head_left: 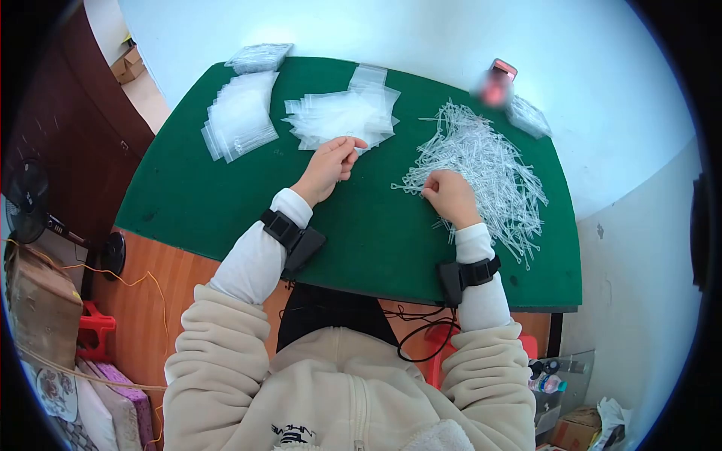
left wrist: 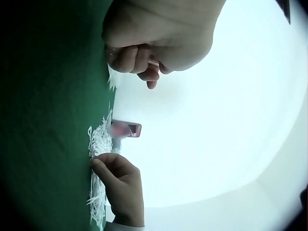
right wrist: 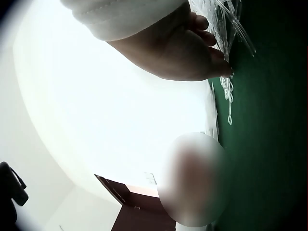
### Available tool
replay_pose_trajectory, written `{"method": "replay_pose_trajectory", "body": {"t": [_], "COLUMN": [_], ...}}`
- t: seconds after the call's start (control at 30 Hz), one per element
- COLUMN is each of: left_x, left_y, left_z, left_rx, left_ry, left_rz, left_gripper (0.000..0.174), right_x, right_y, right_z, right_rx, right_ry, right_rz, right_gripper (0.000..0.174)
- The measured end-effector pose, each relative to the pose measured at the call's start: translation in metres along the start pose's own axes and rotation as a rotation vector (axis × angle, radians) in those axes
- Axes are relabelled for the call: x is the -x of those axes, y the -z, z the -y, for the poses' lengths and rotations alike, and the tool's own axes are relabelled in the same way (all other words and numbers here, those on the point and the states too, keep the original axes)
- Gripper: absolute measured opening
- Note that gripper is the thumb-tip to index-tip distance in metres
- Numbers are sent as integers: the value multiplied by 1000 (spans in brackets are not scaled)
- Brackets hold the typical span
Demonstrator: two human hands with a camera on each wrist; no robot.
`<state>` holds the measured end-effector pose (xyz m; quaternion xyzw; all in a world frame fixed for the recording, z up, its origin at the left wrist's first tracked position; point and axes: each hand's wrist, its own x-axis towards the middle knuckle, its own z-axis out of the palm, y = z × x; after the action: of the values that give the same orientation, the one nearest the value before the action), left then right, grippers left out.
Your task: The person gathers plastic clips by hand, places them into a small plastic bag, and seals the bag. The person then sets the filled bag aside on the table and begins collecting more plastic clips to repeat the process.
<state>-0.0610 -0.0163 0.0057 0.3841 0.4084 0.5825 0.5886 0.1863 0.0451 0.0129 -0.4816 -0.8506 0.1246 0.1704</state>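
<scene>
Clear plastic sticks with looped ends (head_left: 489, 165) lie in a loose heap on the right of the green table. At the heap's near left edge, my right hand (head_left: 451, 197) pinches a stick between thumb and fingers, its fingertips down by the cloth. My left hand (head_left: 329, 170) is held in front of the middle spread of clear plastic bags (head_left: 338, 113). Its fingers are curled, and in the left wrist view a short end of clear stick (left wrist: 153, 62) shows between them. Most of what this hand grips is hidden by the fingers.
A fanned stack of clear bags (head_left: 239, 116) lies at the left, with a bundle of bags (head_left: 259, 57) behind it. Back right, a pink-framed phone (head_left: 505, 69) stands beside another clear packet (head_left: 529, 116). The green table (head_left: 361, 248) meets a white wall at the back.
</scene>
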Motion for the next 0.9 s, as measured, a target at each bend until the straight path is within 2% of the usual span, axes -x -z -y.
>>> {"method": "replay_pose_trajectory", "body": {"t": [0.2,0.57,0.67,0.7,0.8,0.9], "left_x": [2,1,4,5,8,7], "left_y": [-4,-16,-20,-20,-23,-24], "left_z": [-1,11,9,9,9,11], "left_rx": [27,-132,-120,-115,-101,-98], "left_ry": [38,112,130,142,185,199], "left_rz": [34,160,186,200,231,276], "left_gripper": [26,29,30,30,30,31], "right_x": [-1,-2,-1,0,4,4], "right_y": [-15,-13,-8,-12,-20,-20], "right_z": [-1,6,23,27,38,38], "right_rx": [37,11,-552,-560,-1125,-1214], "right_ry": [121,295,265,259,166,160], "right_rz": [-89,-184,-129,-132,-61,-52], "right_gripper": [8,8,8,8,13,15]}}
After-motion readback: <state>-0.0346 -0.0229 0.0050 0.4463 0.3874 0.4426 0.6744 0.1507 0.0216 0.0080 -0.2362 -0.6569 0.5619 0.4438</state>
